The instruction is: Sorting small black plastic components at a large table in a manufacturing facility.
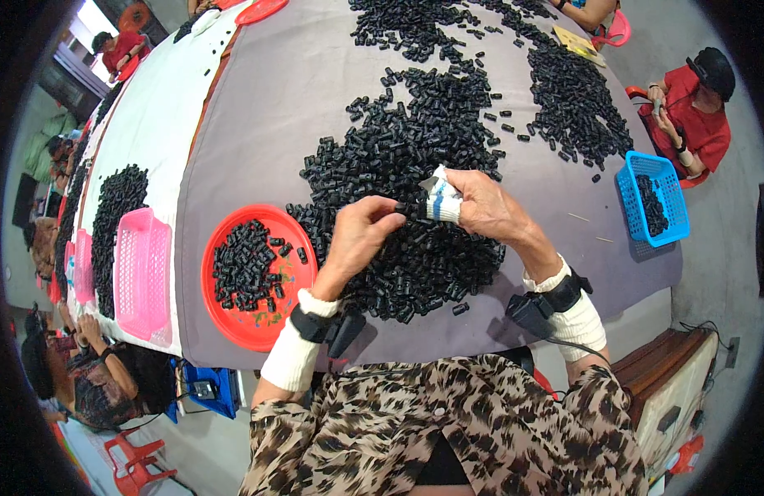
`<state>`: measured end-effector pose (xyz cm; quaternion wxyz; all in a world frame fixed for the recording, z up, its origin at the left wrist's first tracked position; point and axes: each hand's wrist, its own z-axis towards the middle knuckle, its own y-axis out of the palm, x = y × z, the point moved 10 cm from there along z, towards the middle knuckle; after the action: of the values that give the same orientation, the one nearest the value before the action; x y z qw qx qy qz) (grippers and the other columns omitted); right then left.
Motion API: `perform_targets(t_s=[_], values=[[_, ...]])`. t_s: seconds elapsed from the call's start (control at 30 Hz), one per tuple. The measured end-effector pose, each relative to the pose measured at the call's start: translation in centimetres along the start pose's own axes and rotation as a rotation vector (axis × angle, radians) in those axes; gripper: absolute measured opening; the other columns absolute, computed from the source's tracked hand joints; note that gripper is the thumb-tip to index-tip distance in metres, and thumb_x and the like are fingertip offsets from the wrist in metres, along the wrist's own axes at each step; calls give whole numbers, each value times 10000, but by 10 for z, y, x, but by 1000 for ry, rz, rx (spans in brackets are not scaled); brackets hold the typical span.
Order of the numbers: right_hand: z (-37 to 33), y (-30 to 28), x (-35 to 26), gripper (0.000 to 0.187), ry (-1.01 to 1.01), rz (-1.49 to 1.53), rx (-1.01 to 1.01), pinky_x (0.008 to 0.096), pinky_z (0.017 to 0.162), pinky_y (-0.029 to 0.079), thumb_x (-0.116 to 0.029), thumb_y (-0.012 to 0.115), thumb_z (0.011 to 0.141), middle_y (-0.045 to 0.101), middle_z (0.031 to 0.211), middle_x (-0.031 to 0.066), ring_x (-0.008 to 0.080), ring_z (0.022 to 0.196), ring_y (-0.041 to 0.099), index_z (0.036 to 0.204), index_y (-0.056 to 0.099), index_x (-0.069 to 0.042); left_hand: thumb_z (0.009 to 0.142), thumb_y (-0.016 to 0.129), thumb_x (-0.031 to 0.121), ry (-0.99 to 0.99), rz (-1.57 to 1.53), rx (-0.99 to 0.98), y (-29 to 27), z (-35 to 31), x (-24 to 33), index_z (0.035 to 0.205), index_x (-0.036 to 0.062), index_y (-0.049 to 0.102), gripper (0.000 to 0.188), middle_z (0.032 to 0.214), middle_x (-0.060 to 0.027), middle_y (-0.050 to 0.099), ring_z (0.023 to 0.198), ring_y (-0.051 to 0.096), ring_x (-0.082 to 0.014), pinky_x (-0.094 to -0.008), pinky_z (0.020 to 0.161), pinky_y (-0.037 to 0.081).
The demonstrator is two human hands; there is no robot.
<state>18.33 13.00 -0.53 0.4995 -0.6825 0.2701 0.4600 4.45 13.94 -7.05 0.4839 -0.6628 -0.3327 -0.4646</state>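
Observation:
A broad heap of small black cylindrical parts [415,136] covers the table in front of me. Over it, my right hand [491,207] is closed around a bunched white cloth [442,200] with blue marks. My left hand [361,236] has its thumb and fingers pinched together at a small black part [411,211], right up against the cloth's left edge. Much of that part is lost against the dark heap. A round red tray [225,322], partly filled with similar black parts, sits beside my left wrist.
A pink basket [142,273] stands left of the red tray, near another long pile [121,198]. At the right edge is a blue basket [679,215] with some parts in it. A person in red [696,124] sits by it; others sit along the left side.

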Motion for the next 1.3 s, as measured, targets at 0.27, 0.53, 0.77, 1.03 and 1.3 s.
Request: perform_targets(t_s=[0.27,0.53,0.77,1.03,1.3], values=[[1,9,-33,179,-74,152,34,239,527,367,-149,638,783,488,650,-25,57,599,421,861,553,-13,846,579,97,-48,-1098,-95,-15,-36,39,1057,-9,555,237,860,-82,598,710,563,-136,-266,650,468],[-6,10,-87,233,-233,207,75,227,566,426,-87,642,756,561,697,0,56,625,485,956,544,-17,870,547,100,41,-1328,-137,-19,-50,64,1058,9,555,209,853,-78,596,713,559,-138,-294,675,456],[-5,17,-86,237,-290,156,110,235,556,452,-75,629,765,588,676,30,59,619,530,979,544,-20,869,544,76,72,-1010,33,-29,-52,65,1058,6,555,202,823,-37,584,713,577,-135,-280,667,491],[-3,16,-85,217,-333,192,88,251,547,463,-55,610,768,594,662,44,64,600,536,972,548,-17,895,514,189,39,-975,-5,-29,-52,65,1054,-14,543,258,860,-109,604,715,593,-183,-301,652,495],[2,8,-73,200,-300,119,114,259,503,406,-109,637,758,560,621,49,75,569,475,883,534,7,864,546,85,-27,-1206,-73,-19,-50,68,1163,-3,510,314,869,-66,593,738,581,-158,-316,694,501]])
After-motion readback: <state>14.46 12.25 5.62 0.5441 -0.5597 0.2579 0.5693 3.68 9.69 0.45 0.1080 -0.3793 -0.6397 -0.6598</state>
